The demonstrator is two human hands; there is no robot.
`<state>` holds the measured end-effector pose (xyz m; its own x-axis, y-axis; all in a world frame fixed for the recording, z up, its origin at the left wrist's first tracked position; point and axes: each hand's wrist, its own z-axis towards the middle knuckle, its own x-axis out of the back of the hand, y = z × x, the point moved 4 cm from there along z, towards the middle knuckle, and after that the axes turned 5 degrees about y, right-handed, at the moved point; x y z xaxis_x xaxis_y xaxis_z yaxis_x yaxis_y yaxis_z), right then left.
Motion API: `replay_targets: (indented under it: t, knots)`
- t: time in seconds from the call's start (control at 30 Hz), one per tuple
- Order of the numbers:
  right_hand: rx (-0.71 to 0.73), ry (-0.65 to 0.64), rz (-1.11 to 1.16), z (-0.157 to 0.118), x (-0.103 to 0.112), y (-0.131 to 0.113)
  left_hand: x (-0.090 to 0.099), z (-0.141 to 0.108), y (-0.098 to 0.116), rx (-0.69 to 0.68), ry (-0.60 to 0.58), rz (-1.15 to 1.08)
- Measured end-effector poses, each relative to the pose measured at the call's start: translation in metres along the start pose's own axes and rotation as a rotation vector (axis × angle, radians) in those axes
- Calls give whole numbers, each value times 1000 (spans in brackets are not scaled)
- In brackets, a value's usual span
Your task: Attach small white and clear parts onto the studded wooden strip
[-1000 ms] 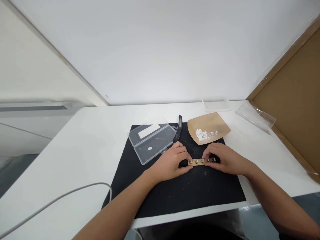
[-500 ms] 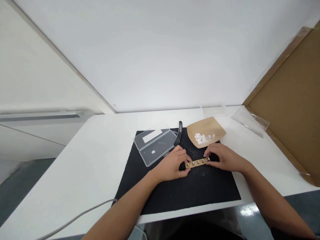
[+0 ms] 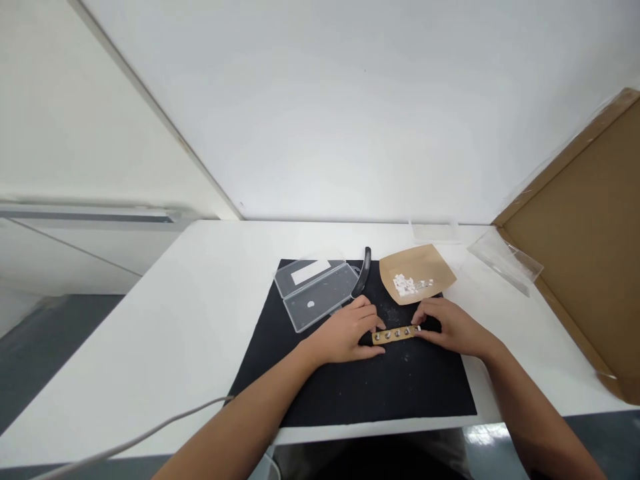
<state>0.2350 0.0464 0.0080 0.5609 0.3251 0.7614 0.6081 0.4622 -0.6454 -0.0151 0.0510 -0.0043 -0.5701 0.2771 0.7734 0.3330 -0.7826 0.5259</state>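
A narrow tan strip [image 3: 393,335] with a row of several small metal pieces lies over the black mat [image 3: 380,393]. My left hand [image 3: 350,331] grips its left end between thumb and fingers. At the right end, my right hand [image 3: 443,327] has thumb and fingertips pinched around the strip beside a small white piece. Behind my hands, a brown paper tray [image 3: 419,259] holds a pile of small white pieces [image 3: 405,285]. An open clear plastic case [image 3: 320,297] lies on the mat's back left, with a black curved handle [image 3: 363,273] at its right side.
Clear plastic pieces [image 3: 505,260] lie at the back right of the white table [image 3: 165,320], beside a large cardboard panel [image 3: 590,253]. A grey cable [image 3: 165,421] crosses the front left. A white wall stands behind the table.
The camera view has shifted slightly. My left hand remains on the strip's left end, and my right fingers are still closed at its right end.
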Motion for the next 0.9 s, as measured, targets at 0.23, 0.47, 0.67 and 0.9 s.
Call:
replay_targets:
  t: [0.23, 0.47, 0.67, 0.9]
  knots:
    - [26, 0, -9, 0, -1, 1, 9, 1, 5, -56, 101, 45]
    - [23, 7, -7, 1, 0, 2, 13, -4, 12, -199, 179, -18]
    - [20, 11, 4, 0, -1, 4, 13, -10, 8, -266, 240, -47]
    - [20, 11, 5, 0, -2, 6, 15, -14, 8, -287, 279, -29]
